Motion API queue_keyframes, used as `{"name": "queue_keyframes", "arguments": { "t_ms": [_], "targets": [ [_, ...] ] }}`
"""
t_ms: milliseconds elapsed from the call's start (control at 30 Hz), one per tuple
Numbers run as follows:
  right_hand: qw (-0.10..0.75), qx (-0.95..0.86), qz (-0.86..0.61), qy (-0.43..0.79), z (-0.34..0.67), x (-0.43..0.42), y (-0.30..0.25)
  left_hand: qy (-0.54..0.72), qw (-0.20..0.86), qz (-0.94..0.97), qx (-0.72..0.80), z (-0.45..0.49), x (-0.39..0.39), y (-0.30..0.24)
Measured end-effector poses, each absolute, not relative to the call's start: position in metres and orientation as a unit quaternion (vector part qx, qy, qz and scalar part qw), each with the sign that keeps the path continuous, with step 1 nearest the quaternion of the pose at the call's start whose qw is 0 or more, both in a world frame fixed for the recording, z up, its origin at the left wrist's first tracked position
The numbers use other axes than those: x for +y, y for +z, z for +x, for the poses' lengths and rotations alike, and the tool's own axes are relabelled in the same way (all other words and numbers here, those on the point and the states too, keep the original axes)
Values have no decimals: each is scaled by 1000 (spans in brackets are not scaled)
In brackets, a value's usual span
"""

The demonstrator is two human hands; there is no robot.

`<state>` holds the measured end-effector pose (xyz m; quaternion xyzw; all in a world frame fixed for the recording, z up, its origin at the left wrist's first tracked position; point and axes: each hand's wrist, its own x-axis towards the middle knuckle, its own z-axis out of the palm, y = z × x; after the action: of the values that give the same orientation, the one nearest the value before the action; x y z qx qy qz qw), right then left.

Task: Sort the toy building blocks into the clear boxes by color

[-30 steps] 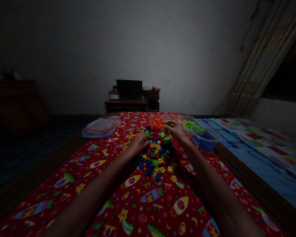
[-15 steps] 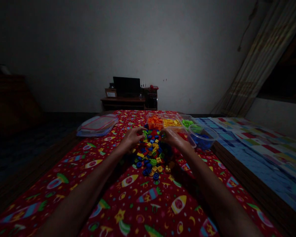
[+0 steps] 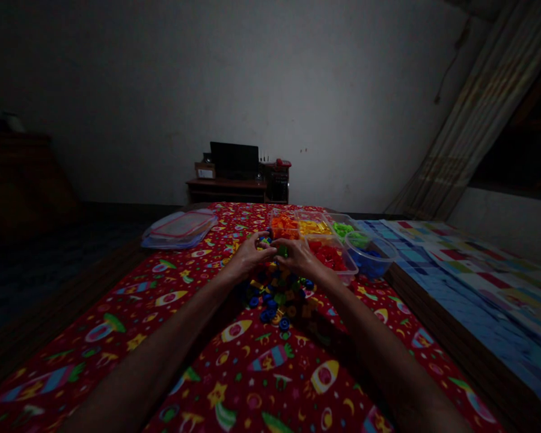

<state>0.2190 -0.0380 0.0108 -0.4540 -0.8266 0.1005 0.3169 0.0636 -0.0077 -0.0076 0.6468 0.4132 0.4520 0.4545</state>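
Note:
A heap of small plastic bricks (image 3: 277, 294) in blue, yellow, green and red lies on a red cloth with rocket prints (image 3: 261, 367). My left hand (image 3: 247, 260) and my right hand (image 3: 297, 257) meet over the far side of the heap, fingertips close together. Both hands have their fingers curled in a pinch on small pieces that I cannot make out in the dim light. Beyond them stand clear tubs, each with one colour: orange (image 3: 284, 226), yellow (image 3: 313, 227), green (image 3: 342, 228), red (image 3: 329, 255) and a round blue one (image 3: 372, 255).
A stack of clear lids (image 3: 180, 228) lies at the far left of the cloth. A checked blue mat (image 3: 469, 282) covers the surface to the right. Against the back wall stands a low table with a dark screen (image 3: 234, 161). A curtain (image 3: 473, 114) hangs at the right.
My right hand has come back from the tubs to the heap and drawn left. My left hand has shifted a little forward, so the two hands now meet over the bricks.

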Motion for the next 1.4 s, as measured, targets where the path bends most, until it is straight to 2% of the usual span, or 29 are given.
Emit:
{"name": "queue_keyframes", "arguments": {
  "t_ms": [133,333,600,767,1000,1133,1233,1400],
  "targets": [
    [331,-814,-470,80,227,-33,9,447,469,628,432,70,-11,-5],
    [382,-720,-580,5,291,-7,30,447,402,657,455,49,-6,4],
    [244,-614,-749,-49,392,54,47,465,390,657,447,19,2,11],
    [261,-622,-735,-70,403,69,52,450,352,671,473,15,3,12],
    [325,-709,-626,-20,350,32,57,361,98,757,536,0,20,4],
    [323,-785,-527,37,299,-2,42,257,69,794,546,-10,26,-4],
    [276,-825,-491,51,269,-24,28,202,84,797,563,-15,27,-11],
    [173,-841,-512,-25,251,-43,6,156,98,801,569,-14,27,-22]
  ]
}}
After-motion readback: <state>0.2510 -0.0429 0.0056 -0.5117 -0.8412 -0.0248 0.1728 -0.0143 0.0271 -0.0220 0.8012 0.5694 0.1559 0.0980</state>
